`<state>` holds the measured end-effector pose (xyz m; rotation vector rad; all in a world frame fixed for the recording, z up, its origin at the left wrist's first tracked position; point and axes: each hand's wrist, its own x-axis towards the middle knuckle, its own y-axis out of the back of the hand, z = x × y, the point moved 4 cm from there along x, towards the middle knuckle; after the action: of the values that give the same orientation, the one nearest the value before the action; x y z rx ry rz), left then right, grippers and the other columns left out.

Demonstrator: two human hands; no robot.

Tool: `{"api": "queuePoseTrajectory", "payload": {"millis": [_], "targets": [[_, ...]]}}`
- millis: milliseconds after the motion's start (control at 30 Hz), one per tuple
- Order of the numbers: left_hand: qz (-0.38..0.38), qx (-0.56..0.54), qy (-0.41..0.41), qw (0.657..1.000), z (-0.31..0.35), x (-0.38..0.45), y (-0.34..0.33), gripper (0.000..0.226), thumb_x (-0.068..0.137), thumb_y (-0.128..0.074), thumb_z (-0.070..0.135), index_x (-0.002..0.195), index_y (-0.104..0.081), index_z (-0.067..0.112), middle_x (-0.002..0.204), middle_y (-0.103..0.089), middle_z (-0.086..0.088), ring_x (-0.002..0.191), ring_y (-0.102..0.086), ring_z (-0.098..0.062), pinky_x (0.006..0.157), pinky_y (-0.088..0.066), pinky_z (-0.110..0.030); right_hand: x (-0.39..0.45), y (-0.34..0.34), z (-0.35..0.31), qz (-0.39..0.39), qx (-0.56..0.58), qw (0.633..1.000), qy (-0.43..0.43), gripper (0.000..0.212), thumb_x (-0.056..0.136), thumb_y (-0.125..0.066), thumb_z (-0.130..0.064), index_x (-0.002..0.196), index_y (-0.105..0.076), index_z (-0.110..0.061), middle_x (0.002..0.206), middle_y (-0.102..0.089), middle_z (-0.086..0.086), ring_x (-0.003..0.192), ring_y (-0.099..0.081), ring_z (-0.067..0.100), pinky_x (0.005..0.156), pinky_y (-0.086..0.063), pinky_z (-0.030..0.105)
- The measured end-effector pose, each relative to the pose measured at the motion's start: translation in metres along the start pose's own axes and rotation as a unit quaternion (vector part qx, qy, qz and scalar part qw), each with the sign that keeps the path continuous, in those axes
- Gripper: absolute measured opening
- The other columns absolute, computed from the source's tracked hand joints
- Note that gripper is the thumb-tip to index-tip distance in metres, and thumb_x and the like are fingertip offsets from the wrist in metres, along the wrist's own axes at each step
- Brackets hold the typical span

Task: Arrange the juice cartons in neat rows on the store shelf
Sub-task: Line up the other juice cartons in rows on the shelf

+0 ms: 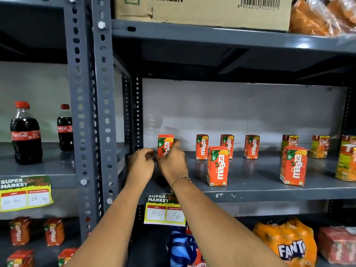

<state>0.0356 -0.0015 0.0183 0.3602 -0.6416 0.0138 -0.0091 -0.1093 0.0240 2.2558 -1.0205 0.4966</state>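
Grey metal shelf [269, 187] carrying six orange Maaza cartons [217, 166] upright, plus three Real cartons [319, 146] at far right. Both hands reaching to the leftmost back carton [165, 144]: right hand [173, 162] gripping it, left hand [141, 163] curled loosely just beside it.

bare shelf [254, 182] lies between two front maaza cartons [218, 166].
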Motion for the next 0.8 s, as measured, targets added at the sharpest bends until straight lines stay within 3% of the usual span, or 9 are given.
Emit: {"api": "queuePoseTrajectory", "payload": {"millis": [133, 200, 267, 367, 467, 533, 633, 733, 800], "targets": [[0.043, -0.09, -0.04, 0.994, 0.014, -0.007, 0.005, 0.047, 0.082, -0.043, -0.006, 0.118, -0.059, 0.019, 0.116, -0.065, -0.005, 0.106, -0.059, -0.02, 0.088, -0.046, -0.031, -0.008, 0.04, -0.034, 0.084, 0.047, 0.995, 0.037, 0.064, 0.075, -0.077, -0.035, 0.124, -0.038, -0.02, 0.103, -0.07, 0.004, 0.09, -0.07, 0.024, 0.071, -0.058, 0.033], [0.023, -0.183, -0.033, 0.982, 0.027, -0.01, -0.001, 0.045, 0.084, -0.04, -0.009, 0.12, -0.055, 0.014, 0.113, -0.065, -0.008, 0.104, -0.061, -0.021, 0.09, -0.049, -0.034, -0.01, 0.068, -0.058, 0.102, 0.074, 0.989, 0.074, 0.062, 0.072, -0.079, -0.038, 0.12, -0.042, -0.022, 0.097, -0.07, -0.001, 0.085, -0.069, 0.019, 0.068, -0.055, 0.029], [-0.026, -0.274, -0.014, 0.961, 0.041, -0.016, -0.013, 0.04, 0.086, -0.035, -0.013, 0.112, -0.054, 0.01, 0.104, -0.064, -0.011, 0.094, -0.062, -0.015, 0.079, -0.049, -0.021, -0.012, 0.102, -0.075, 0.108, 0.095, 0.984, 0.101, 0.061, 0.07, -0.081, -0.04, 0.116, -0.046, -0.022, 0.09, -0.067, -0.007, 0.08, -0.068, 0.014, 0.068, -0.058, 0.028], [-0.058, -0.221, -0.045, 0.973, 0.055, -0.033, -0.033, 0.033, 0.088, -0.044, -0.008, 0.103, -0.056, 0.019, 0.095, -0.06, 0.004, 0.078, -0.061, 0.002, 0.067, -0.046, -0.006, -0.019, 0.165, -0.076, 0.157, 0.126, 0.972, 0.118, 0.061, 0.062, -0.085, -0.042, 0.111, -0.053, -0.024, 0.079, -0.064, -0.018, 0.069, -0.062, -0.007, 0.061, -0.051, 0.011], [-0.054, -0.154, -0.049, 0.985, 0.058, -0.049, -0.058, 0.036, 0.084, -0.05, -0.002, 0.113, -0.059, 0.018, 0.101, -0.06, 0.006, 0.088, -0.056, -0.007, 0.069, -0.044, -0.011, -0.026, 0.229, -0.048, 0.206, 0.105, 0.969, 0.092, 0.061, 0.055, -0.086, -0.045, 0.106, -0.056, -0.028, 0.074, -0.062, -0.023, 0.064, -0.059, -0.017, 0.052, -0.043, 0.005], [-0.029, -0.173, -0.016, 0.984, 0.058, -0.053, -0.072, 0.035, 0.083, -0.048, -0.005, 0.112, -0.061, 0.011, 0.101, -0.062, 0.001, 0.09, -0.058, -0.013, 0.071, -0.044, -0.016, -0.026, 0.255, -0.02, 0.187, 0.058, 0.98, 0.045, 0.06, 0.055, -0.085, -0.046, 0.104, -0.056, -0.028, 0.078, -0.064, -0.02, 0.068, -0.063, -0.008, 0.055, -0.045, 0.014], [-0.023, -0.177, 0.044, 0.983, 0.053, -0.055, -0.088, 0.037, 0.08, -0.04, -0.011, 0.103, -0.062, 0.008, 0.092, -0.065, -0.004, 0.095, -0.064, -0.026, 0.08, -0.045, -0.027, -0.018, 0.264, 0.032, 0.146, -0.004, 0.989, -0.007, 0.059, 0.061, -0.086, -0.034, 0.11, -0.057, -0.02, 0.095, -0.07, -0.004, 0.083, -0.067, 0.018, 0.071, -0.052, 0.032], [-0.04, -0.095, 0.05, 0.993, 0.053, -0.058, -0.095, 0.032, 0.079, -0.047, -0.003, 0.091, -0.063, 0.023, 0.087, -0.07, 0.003, 0.091, -0.066, -0.018, 0.08, -0.047, -0.029, -0.014, 0.249, 0.075, 0.093, -0.001, 0.995, -0.032, 0.057, 0.065, -0.086, -0.027, 0.11, -0.054, -0.018, 0.097, -0.068, -0.004, 0.086, -0.066, 0.018, 0.067, -0.046, 0.023], [-0.068, -0.113, 0.063, 0.989, 0.055, -0.057, -0.097, 0.035, 0.079, -0.048, -0.005, 0.089, -0.063, 0.024, 0.086, -0.07, 0.004, 0.093, -0.066, -0.018, 0.084, -0.051, -0.032, -0.013, 0.238, 0.095, 0.062, 0.014, 0.997, -0.036, 0.059, 0.063, -0.088, -0.029, 0.109, -0.052, -0.02, 0.093, -0.065, -0.008, 0.084, -0.064, 0.014, 0.065, -0.042, 0.019]]}}
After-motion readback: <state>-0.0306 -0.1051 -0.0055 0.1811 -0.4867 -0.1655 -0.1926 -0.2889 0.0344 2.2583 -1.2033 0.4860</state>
